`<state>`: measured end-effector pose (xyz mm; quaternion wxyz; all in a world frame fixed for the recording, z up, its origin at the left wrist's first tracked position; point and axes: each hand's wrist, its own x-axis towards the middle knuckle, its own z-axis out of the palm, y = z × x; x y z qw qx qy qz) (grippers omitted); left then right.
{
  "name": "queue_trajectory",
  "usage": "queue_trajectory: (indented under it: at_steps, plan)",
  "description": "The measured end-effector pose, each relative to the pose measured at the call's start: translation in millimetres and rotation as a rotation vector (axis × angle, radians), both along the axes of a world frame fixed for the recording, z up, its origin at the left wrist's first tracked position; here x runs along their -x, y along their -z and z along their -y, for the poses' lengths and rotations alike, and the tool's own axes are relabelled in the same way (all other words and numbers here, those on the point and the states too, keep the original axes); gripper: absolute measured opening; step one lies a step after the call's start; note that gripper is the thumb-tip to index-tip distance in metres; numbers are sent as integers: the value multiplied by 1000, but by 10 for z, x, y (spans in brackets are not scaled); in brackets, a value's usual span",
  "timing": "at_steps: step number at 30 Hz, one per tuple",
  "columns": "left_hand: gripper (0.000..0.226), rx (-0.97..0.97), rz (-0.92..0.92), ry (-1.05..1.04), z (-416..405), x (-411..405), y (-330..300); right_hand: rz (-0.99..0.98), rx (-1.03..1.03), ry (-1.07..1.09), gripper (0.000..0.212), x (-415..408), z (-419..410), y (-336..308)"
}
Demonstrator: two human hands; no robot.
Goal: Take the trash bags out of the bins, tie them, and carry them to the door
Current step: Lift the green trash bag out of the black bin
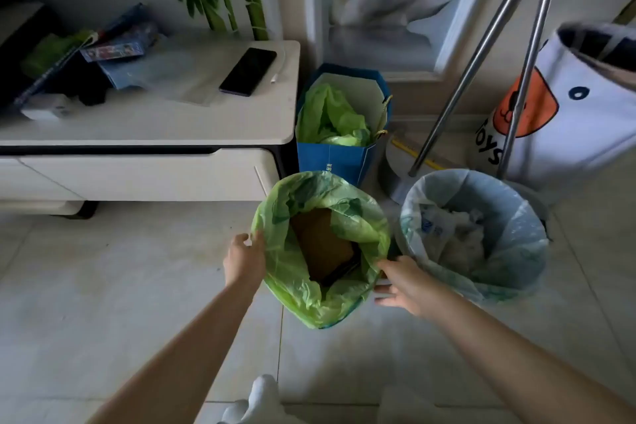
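A green trash bag (pixel 296 293) lines a bin on the floor in the middle of the view, with a brown box (pixel 321 244) inside. My left hand (pixel 245 260) grips the bag's rim on its left side. My right hand (pixel 401 286) holds the rim on the right side, thumb on top and fingers below the edge. To the right stands a second bin with a pale blue-white trash bag (pixel 516 227) holding crumpled white waste. Behind, a blue paper bag (pixel 339 162) contains another green plastic bag (pixel 330 117).
A white low cabinet (pixel 148 134) with a phone (pixel 248 71) and clutter stands at the left. Metal rack legs (pixel 481 55) and a white toy basket (pixel 568 120) stand at the right. Tiled floor lies in front, with a white sock (pixel 261 399) at the bottom edge.
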<state>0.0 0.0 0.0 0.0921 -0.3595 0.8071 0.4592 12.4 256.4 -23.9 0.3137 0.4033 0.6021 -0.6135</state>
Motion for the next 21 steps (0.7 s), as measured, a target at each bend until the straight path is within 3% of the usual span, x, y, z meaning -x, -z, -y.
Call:
queue_trajectory:
  at_steps: [3, 7, 13, 16, 21]
  plan:
    - [31, -95, 14, -40, 55, -18, -55, -17, 45, 27, 32, 8, 30, -136]
    - [11, -136, 34, -51, 127, -36, -141, -41, -74, -43, 18, 80, 19, -233]
    - [11, -188, 14, -77, 251, 137, -252, -185, -216, -29, 7, 347, 37, -465]
    - [7, -342, -60, -126, 240, 338, -377, -283, -240, -1, 8, 514, 68, -624]
    - [18, -398, -185, -78, 207, 503, -626, -622, -238, -109, 18, 503, 133, -1065]
